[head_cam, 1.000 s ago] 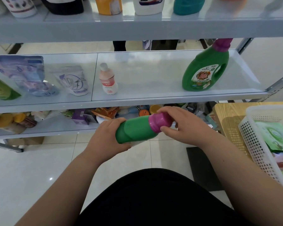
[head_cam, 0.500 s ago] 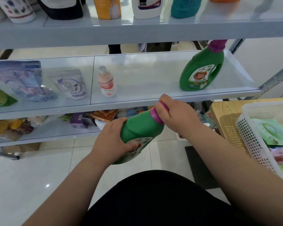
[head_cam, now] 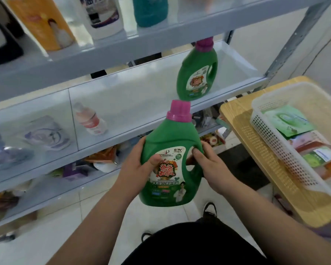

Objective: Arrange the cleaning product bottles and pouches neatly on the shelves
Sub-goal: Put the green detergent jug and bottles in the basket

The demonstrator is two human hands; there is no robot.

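I hold a green detergent bottle (head_cam: 172, 155) with a pink cap upright in front of the middle shelf (head_cam: 141, 96), label facing me. My left hand (head_cam: 136, 165) grips its left side, thumb on the label. My right hand (head_cam: 206, 165) grips the handle on its right side. A second, matching green bottle (head_cam: 197, 73) stands on the right part of the middle shelf. A small white and pink bottle (head_cam: 90, 121) and pale pouches (head_cam: 46, 134) stand further left on that shelf.
The top shelf carries an orange bottle (head_cam: 44, 22), a white bottle (head_cam: 103, 14) and a teal bottle (head_cam: 150, 10). A white mesh basket (head_cam: 271, 134) with pouches sits on a wooden table (head_cam: 243, 142) at right. The lower shelf holds mixed small goods.
The bottle has been turned from lying sideways to upright with its label toward me. My right hand left the cap and took the handle. The view has swung right and closer to the shelves.
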